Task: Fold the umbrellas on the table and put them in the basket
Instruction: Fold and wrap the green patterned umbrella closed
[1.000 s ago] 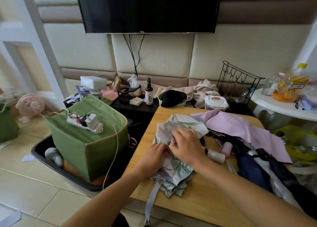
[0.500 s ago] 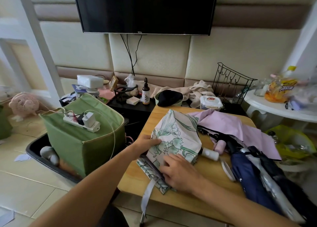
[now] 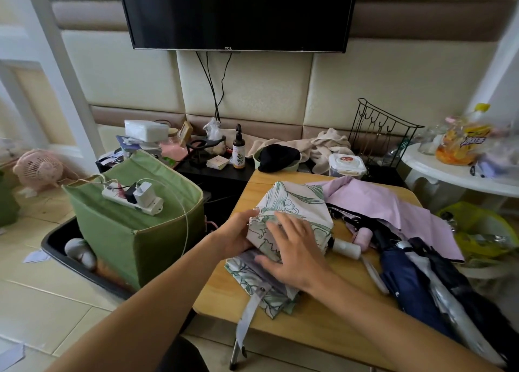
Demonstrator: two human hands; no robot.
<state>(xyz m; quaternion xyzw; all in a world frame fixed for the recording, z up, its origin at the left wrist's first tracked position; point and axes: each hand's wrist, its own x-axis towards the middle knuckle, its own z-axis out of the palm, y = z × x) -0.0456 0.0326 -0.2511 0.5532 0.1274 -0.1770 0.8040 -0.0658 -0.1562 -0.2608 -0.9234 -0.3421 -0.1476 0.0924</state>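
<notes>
On the wooden table (image 3: 309, 319), the left hand (image 3: 234, 238) grips the edge of the white, green-leaf-printed fabric umbrella (image 3: 295, 211) to steady its pleats, while the right hand (image 3: 295, 255) presses spread, straight fingers flat, apparently smoothing them for wrapping.

Both hands (image 3: 295, 251) on floral umbrella (image 3: 297, 217)
</notes>
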